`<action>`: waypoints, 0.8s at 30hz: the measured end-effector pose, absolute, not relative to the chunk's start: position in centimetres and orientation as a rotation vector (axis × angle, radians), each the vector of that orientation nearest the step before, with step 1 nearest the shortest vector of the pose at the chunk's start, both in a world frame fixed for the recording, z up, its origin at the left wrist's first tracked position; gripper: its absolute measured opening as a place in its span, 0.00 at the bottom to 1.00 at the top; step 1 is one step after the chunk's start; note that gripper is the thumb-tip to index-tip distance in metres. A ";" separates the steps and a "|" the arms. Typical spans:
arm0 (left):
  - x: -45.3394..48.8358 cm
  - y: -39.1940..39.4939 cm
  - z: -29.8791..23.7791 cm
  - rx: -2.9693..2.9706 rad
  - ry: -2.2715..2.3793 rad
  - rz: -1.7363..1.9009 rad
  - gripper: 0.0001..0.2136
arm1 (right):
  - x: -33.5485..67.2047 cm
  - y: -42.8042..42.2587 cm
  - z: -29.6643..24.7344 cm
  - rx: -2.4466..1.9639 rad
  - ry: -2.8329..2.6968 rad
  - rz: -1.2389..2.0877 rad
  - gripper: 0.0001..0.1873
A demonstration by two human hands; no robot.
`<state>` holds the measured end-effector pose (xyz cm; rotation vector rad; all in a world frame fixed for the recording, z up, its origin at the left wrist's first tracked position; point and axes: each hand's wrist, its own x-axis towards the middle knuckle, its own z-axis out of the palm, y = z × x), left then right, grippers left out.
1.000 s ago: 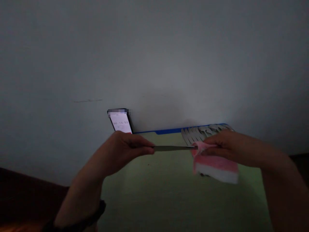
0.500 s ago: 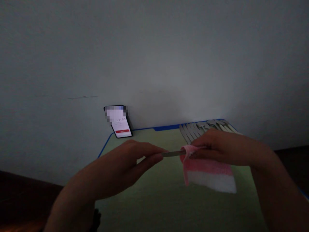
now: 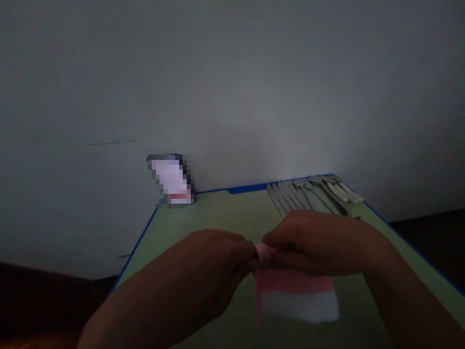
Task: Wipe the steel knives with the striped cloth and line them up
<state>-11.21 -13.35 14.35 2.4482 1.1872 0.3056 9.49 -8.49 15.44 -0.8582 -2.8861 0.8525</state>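
Your left hand (image 3: 214, 261) and right hand (image 3: 316, 240) meet fingertip to fingertip over a pale green table (image 3: 203, 213), forearms angling in from the lower corners, wrists bent and both palms turned down. Between them hangs a soft, fuzzy cloth (image 3: 298, 303), pink above and white below, its upper part bunched at your fingers and its lower edge dropping loose beneath the right hand. Your right thumb and fingers are closed on the bunched pink part, with little or no gap. Your left fingers are pressed together in a tight pinch at the cloth's left side, touching it; the slim metal utensil they gripped half a second ago is now covered by fingers and fabric. Behind your right hand, smooth metal cutlery (image 3: 293, 193) lies side by side along the table's blue-trimmed far edge, with slender tapering pieces, round-bowled spoons and some white-handled pieces. At the far left corner, a lit phone (image 3: 170, 179), its screen blurred, leans back near the plain grey wall (image 3: 232, 72).
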 end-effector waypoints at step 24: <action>-20.4 -8.7 14.5 2.250 1.312 0.348 0.11 | 14.3 -4.1 13.6 -1.148 -2.587 1.081 0.23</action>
